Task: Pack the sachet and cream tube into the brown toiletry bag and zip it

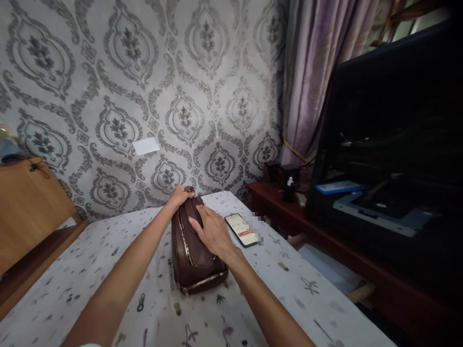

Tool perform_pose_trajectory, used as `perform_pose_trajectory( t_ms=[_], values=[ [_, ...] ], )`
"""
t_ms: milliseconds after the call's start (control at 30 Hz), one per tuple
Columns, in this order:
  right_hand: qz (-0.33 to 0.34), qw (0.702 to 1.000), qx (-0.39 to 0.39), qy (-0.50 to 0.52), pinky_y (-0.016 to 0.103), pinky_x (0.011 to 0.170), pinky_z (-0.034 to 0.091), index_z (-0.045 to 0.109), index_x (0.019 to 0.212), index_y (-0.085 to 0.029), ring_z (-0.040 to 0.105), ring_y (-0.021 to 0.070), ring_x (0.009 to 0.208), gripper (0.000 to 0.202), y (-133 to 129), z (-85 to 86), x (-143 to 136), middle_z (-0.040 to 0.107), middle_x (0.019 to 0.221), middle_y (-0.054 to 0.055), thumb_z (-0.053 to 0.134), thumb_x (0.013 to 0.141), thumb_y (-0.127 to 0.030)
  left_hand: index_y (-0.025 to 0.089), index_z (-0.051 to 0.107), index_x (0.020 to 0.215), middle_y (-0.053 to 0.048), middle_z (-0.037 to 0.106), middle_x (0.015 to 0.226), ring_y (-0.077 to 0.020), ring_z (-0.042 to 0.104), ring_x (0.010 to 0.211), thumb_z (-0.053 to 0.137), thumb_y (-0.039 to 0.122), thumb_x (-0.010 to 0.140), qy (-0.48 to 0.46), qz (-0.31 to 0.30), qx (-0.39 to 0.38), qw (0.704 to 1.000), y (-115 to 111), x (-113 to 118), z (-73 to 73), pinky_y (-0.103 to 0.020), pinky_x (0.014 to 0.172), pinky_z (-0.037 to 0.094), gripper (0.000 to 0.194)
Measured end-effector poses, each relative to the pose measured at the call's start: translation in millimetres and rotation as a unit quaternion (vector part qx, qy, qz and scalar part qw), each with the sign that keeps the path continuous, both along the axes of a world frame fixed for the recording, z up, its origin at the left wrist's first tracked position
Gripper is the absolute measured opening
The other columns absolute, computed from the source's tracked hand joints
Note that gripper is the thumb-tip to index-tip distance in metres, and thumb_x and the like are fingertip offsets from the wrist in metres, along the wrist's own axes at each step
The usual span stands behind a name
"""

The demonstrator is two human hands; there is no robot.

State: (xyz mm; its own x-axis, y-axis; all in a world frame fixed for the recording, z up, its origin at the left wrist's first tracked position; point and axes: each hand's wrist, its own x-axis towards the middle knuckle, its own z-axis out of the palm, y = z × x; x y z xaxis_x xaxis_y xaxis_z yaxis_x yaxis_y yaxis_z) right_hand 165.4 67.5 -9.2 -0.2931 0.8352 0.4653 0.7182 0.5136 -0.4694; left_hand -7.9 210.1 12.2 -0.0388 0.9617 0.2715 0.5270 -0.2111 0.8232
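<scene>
A brown leather bag (191, 262) with gold zips lies on a bed covered by a white patterned sheet (90, 270). My left hand (180, 195) grips the bag's far end, fingers curled over its top. My right hand (212, 231) rests flat on the bag's right side, fingers spread near the top zip. A phone (241, 229) with a lit screen lies on the sheet just right of the bag.
A dark red wooden cabinet (325, 250) runs along the right, carrying a large black television (394, 120) and small dark items (289, 180). A wooden headboard (29, 207) stands at the left. Patterned wallpaper and a purple curtain (314, 72) lie behind.
</scene>
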Motion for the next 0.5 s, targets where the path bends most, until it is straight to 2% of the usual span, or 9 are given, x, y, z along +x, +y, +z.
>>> perform_pose_trajectory(
  t_ms=[500],
  values=[
    [-0.008, 1.000, 0.015, -0.013, 0.055, 0.110, 0.039, 0.052, 0.143, -0.014, 0.051, 0.0318, 0.135, 0.049, -1.0, -2.1, -3.3, 0.056, 0.146, 0.016, 0.044, 0.101, -0.039, 0.018, 0.049, 0.053, 0.006, 0.042, 0.051, -0.0090, 0.035, 0.053, 0.070, 0.036, 0.060, 0.004, -0.039, 0.024, 0.999, -15.5, 1.2, 0.8, -0.024, 0.053, 0.025, 0.029]
  ],
)
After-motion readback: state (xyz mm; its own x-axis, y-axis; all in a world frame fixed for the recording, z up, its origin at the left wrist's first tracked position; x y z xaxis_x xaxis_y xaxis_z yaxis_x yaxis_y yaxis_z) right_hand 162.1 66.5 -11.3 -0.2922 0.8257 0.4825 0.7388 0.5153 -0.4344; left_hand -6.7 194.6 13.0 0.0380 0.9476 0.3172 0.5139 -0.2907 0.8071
